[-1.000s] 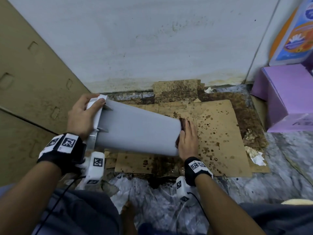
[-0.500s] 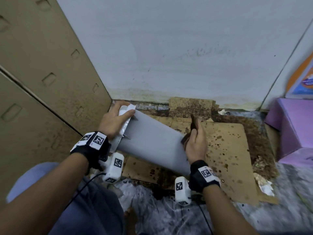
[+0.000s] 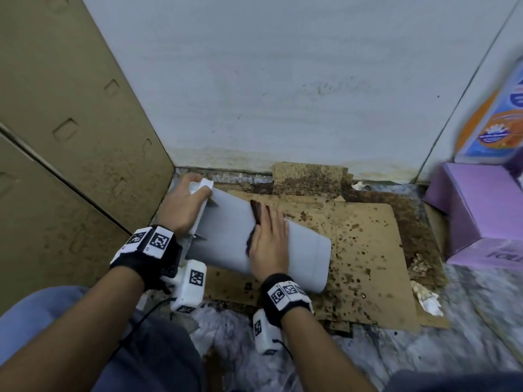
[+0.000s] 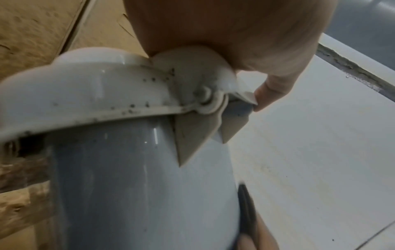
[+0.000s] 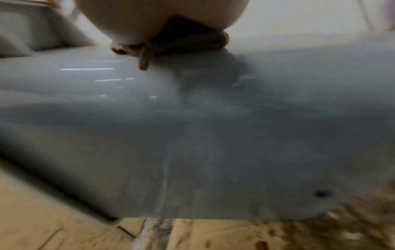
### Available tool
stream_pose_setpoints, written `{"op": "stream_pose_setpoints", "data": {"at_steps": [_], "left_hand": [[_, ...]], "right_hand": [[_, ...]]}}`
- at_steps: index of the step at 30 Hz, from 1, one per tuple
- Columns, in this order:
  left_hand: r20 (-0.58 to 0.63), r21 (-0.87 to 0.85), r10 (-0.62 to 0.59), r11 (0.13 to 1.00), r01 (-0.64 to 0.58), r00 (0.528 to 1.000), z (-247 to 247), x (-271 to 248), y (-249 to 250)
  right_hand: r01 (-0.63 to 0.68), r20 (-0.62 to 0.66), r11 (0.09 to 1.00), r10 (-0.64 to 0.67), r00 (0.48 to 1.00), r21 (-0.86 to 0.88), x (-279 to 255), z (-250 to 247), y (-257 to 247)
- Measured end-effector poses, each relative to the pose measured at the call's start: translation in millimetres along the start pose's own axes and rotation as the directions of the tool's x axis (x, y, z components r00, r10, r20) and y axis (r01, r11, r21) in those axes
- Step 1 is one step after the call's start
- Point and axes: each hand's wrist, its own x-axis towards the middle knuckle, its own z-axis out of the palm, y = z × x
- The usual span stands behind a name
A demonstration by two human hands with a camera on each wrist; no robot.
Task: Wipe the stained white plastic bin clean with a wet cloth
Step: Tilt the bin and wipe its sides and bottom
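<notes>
The white plastic bin [image 3: 226, 236] lies on its side on spotted cardboard, rim end to the left, base to the lower right. My left hand [image 3: 184, 206] grips the speckled white rim [image 4: 107, 94] at the lid hinge, fingers curled over it. My right hand [image 3: 268, 236] lies flat on the upper side of the bin with straight fingers, pressing a dark brown cloth [image 3: 256, 212] against the wall. In the right wrist view the cloth [image 5: 181, 42] bunches under the palm on the bin's grey-white wall [image 5: 192, 118]. Most of the cloth is hidden under the hand.
Stained cardboard sheets [image 3: 362, 250] cover the floor under the bin. A tan cupboard [image 3: 70, 123] stands close on the left and a soiled white wall [image 3: 283, 94] behind. Purple boxes [image 3: 486, 216] sit at the right. Crumpled plastic [image 3: 226, 335] lies in front of my knees.
My right hand with the cloth has slid from the bin's base end up along its side toward the rim. The left hand keeps its grip on the rim; the bin has turned slightly.
</notes>
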Motion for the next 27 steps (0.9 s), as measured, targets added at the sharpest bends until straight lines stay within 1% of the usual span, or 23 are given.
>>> {"op": "stream_pose_setpoints", "data": {"at_steps": [3,5,8,12,15,17,19,21,24,27], "left_hand": [[0.003,-0.053,-0.024,0.998,0.024,1.0,-7,0,-7],[0.007,-0.06,-0.038,0.997,0.038,0.999,-9,2,-9],[0.015,-0.05,-0.036,0.998,0.036,0.999,-9,5,-9],[0.059,0.011,-0.039,0.999,0.038,0.998,-10,8,0],[0.068,0.075,-0.097,0.993,0.092,0.993,-11,11,6],[0.05,0.139,-0.125,0.983,0.117,0.991,-10,11,3],[0.005,0.167,-0.125,0.978,0.123,0.992,-9,10,-4],[-0.04,0.184,-0.116,0.976,0.121,0.992,-10,8,-10],[-0.071,0.242,-0.118,0.961,0.132,0.99,-16,4,-10],[-0.062,0.321,-0.138,0.935,0.151,0.988,-24,3,-3]], "right_hand": [[-0.069,-0.02,0.997,0.07,0.997,0.035,-5,-10,47],[-0.092,-0.063,0.995,0.094,0.994,0.037,-7,-15,72],[-0.16,-0.105,0.985,0.166,0.98,0.065,-9,-19,102],[-0.214,-0.139,0.969,0.231,0.963,0.127,-10,-23,129],[-0.321,-0.118,0.93,0.344,0.931,0.181,-6,-28,140],[-0.362,-0.111,0.9,0.396,0.911,0.242,-4,-32,140],[-0.333,-0.134,0.897,0.383,0.914,0.291,-4,-38,134],[-0.262,-0.157,0.917,0.319,0.935,0.302,-1,-45,118],[-0.12,-0.168,0.939,0.181,0.969,0.322,4,-53,81],[0.038,-0.145,0.921,0.02,0.989,0.388,6,-51,35]]}}
